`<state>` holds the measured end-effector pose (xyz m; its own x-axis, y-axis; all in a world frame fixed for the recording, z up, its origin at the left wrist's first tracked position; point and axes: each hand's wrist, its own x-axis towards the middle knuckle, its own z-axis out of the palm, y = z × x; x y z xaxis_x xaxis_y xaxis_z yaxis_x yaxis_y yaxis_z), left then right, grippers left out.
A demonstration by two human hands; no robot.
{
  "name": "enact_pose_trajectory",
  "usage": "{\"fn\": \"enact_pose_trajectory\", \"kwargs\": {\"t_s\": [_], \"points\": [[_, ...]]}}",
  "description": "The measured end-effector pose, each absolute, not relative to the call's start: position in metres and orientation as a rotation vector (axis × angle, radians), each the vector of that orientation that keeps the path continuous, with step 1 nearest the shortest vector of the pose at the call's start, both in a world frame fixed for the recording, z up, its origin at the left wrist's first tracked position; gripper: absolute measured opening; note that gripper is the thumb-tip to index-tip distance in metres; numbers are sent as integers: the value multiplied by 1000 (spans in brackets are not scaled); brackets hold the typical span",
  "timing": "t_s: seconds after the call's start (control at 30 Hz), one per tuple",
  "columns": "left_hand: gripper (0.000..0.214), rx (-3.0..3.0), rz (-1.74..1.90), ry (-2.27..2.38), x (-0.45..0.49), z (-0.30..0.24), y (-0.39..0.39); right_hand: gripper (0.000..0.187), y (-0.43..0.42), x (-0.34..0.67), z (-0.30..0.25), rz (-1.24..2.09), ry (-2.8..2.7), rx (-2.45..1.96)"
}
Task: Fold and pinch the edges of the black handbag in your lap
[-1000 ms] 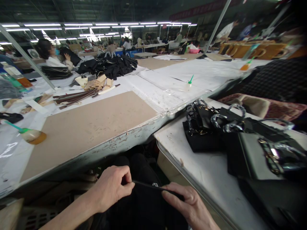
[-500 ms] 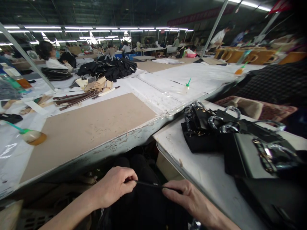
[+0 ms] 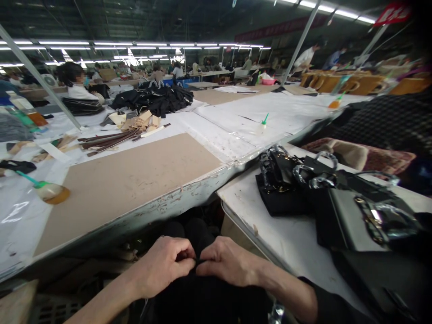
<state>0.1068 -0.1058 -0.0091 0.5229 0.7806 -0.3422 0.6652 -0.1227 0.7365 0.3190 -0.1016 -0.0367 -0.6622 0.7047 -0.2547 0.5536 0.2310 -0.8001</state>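
Both my hands are low in my lap, below the table edge. My left hand [image 3: 165,264] and my right hand [image 3: 225,262] meet fingertip to fingertip, each pinching the top edge of a black piece [image 3: 202,297] that lies over my dark trousers. Most of that piece is hard to tell from the dark cloth under it. To my right, a pile of black handbags with plastic-wrapped handles [image 3: 303,180] lies on a white side table [image 3: 270,234].
A brown board [image 3: 128,180] covers the long white worktable [image 3: 229,121] in front. A glue bottle with green nozzle [image 3: 47,191] lies at left; another glue bottle [image 3: 261,126] stands mid-table. Strips and tan pieces [image 3: 128,128] and black fabric [image 3: 155,96] sit farther back. Other people work at distant tables.
My right hand slid left along the black piece's edge until it met my left hand. The view tilted slightly down.
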Motion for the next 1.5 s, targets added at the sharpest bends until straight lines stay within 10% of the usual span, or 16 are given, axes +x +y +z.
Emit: {"fn": "enact_pose_trajectory", "kwargs": {"t_s": [0.33, 0.7, 1.03, 1.5], "points": [[20, 1782, 124, 1152, 106, -5, -103, 27, -99, 364, -20, 2080, -2049, -1015], [20, 1708, 118, 1139, 105, -1, -99, 59, -134, 451, -47, 2308, -1465, -1009], [21, 1686, 114, 1180, 111, 1, -103, 49, -136, 448, -61, 1408, -1253, -1494], [19, 1706, 115, 1187, 119, -4, -107, 51, -134, 336, -31, 725, -2488, -1691]]}}
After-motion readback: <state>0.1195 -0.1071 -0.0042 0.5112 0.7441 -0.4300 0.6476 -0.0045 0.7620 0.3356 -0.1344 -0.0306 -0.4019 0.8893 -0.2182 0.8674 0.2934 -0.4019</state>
